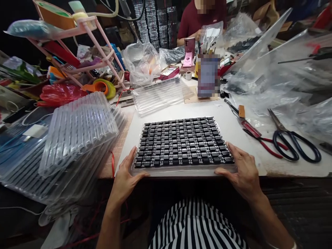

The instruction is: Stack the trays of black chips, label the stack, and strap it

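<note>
A clear plastic tray point(181, 169) lies on the white work surface near the front edge. Rows of small black circuit parts point(178, 141) fill it. My left hand point(127, 176) grips the tray's left front corner, thumb along the front side and fingers at the left side. At the right front corner, my right hand point(242, 169) holds the tray in the same way, with its thumb on the front side. Behind the filled tray lies another clear ribbed tray point(160, 97).
Stacked clear trays point(80, 128) stand at the left, below a pink rack point(98, 52). Scissors point(290, 138), red-handled pliers point(269, 143) and a cutter point(250, 127) lie at the right. A phone point(207, 76) stands behind. Plastic bags cover the right back. A person point(190, 20) sits opposite.
</note>
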Motion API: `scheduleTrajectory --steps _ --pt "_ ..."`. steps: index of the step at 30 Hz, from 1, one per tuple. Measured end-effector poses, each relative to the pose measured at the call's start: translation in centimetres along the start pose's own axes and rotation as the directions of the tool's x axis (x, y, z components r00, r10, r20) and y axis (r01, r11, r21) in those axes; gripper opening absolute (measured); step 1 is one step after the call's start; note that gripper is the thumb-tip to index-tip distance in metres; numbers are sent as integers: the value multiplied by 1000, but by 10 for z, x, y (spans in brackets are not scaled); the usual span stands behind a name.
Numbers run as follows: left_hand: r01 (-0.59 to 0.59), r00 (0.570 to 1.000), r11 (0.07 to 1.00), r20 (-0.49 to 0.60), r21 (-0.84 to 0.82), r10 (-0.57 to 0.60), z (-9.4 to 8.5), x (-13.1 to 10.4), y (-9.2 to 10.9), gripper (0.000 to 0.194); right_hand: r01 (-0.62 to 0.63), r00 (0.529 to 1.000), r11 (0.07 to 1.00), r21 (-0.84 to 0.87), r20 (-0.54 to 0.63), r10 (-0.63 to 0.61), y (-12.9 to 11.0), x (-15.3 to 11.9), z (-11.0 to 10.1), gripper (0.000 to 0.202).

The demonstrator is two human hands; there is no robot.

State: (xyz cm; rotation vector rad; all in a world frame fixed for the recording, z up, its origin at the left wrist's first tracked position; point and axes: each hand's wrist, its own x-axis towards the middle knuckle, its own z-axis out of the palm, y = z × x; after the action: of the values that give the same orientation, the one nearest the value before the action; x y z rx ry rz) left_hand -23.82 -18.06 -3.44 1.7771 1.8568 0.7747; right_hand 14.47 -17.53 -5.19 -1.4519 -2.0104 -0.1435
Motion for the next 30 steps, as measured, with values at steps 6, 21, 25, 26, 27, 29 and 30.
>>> scheduleTrajectory --steps 6,21,25,26,27,29,30 --pt "14 998 1000 55 -17 -13 1 1 -1 90 15 1000 1000 -3 -6 -15 -1 1 -2 87" --pt "42 988 999 147 -15 -39 -6 5 2 98 28 999 1000 9 -30 -27 -3 4 -2 90" --pt "19 988 1000 156 -3 -18 -7 5 0 97 25 999 1000 9 -25 -24 -1 2 -1 88" --pt "12 987 1000 158 1 -12 -7 4 0 97 23 1000 1000 11 -22 -23 -1 2 -1 88" --pt "4 987 1000 161 4 -5 -7 4 0 97 22 1000 1000 12 -19 -21 0 1 -1 88" --pt "-10 985 1000 171 6 8 -7 3 1 98 16 1000 1000 14 -14 -15 1 -1 -1 87" --pt "-15 984 1000 178 6 13 -7 3 1 99 14 1000 1000 16 -11 -13 1 -2 -1 87"
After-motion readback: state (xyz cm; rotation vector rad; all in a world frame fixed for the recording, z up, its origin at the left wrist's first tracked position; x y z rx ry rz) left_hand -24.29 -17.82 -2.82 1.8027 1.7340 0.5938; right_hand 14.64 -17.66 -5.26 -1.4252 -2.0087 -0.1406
